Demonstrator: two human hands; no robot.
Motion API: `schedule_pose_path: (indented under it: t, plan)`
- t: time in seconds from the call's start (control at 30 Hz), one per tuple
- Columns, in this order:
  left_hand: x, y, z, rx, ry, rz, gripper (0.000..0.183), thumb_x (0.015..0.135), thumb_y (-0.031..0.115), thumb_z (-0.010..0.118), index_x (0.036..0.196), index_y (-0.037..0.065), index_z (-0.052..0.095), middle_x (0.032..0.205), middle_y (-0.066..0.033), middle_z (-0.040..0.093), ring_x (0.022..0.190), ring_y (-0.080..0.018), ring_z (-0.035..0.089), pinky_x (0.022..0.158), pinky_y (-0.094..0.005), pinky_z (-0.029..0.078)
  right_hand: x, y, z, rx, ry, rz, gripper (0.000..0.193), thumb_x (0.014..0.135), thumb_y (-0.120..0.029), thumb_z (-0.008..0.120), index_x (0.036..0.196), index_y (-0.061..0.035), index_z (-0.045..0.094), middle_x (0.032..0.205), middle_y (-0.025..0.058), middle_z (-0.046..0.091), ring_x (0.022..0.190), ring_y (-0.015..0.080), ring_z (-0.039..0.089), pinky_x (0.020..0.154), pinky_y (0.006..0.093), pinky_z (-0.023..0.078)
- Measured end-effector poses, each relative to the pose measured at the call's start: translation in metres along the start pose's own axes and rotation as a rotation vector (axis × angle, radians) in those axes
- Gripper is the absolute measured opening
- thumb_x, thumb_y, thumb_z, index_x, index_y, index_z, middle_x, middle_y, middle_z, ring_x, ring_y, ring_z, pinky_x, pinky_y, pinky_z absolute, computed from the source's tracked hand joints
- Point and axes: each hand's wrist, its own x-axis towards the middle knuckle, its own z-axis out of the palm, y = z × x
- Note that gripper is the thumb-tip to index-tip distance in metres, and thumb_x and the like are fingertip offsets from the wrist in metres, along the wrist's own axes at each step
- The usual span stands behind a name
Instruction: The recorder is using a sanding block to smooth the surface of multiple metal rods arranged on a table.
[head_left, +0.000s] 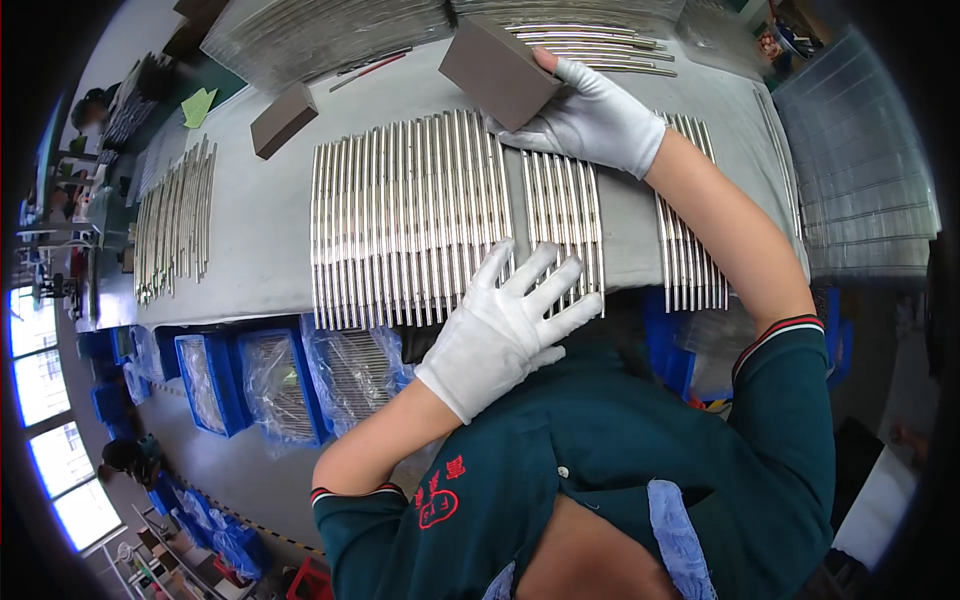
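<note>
My right hand (pixel 595 118), in a white glove with bare fingertips, grips a grey-brown rectangular block (pixel 497 72) and holds it over the far ends of the metal rods. My left hand (pixel 510 325), also gloved, lies with spread fingers over the near ends of the rods. Beneath my hands, shiny metal rods (pixel 410 220) lie side by side in a wide row. A narrower group of rods (pixel 563 200) sits just right of it, past a small gap. Another group of rods (pixel 690 240) lies under my right forearm.
A second grey-brown block (pixel 284 121) rests at the table's far left. More rods (pixel 177 225) lie on the grey table (pixel 262 225). Clear plastic trays (pixel 325 45) stand at the back, others (pixel 855 160) at the right. Blue crates (pixel 215 385) with plastic-wrapped rods stand below the front edge.
</note>
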Motion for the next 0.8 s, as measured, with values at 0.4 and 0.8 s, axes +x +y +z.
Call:
schedule_pose_path:
  t: [0.4,0.8]
  plan:
    - [0.039,-0.008,0.001,0.123,0.140,-0.134,0.096,0.065,0.061,0.068,0.134,0.000,0.040,0.128,-0.0270,0.045,0.124,-0.0422,0.041,0.106,-0.0543,0.026,-0.098,-0.039,-0.006,-0.972,0.334,-0.613,0.059,0.092,-0.047,0.052,0.130,-0.0032,0.046,0.119,0.0090,0.057,0.105,0.0197,0.058,0.096,0.0343,0.046]
    - [0.063,0.009,0.012,0.067,0.156,-0.121,0.095,0.060,0.063,0.071,0.131,0.004,0.046,0.120,-0.0335,0.048,0.117,-0.0458,0.047,0.104,-0.0516,0.032,-0.123,-0.047,-0.032,-1.067,0.715,-1.078,0.054,0.094,-0.043,0.052,0.122,0.0035,0.051,0.116,0.0121,0.058,0.107,0.0186,0.056,0.097,0.0333,0.043]
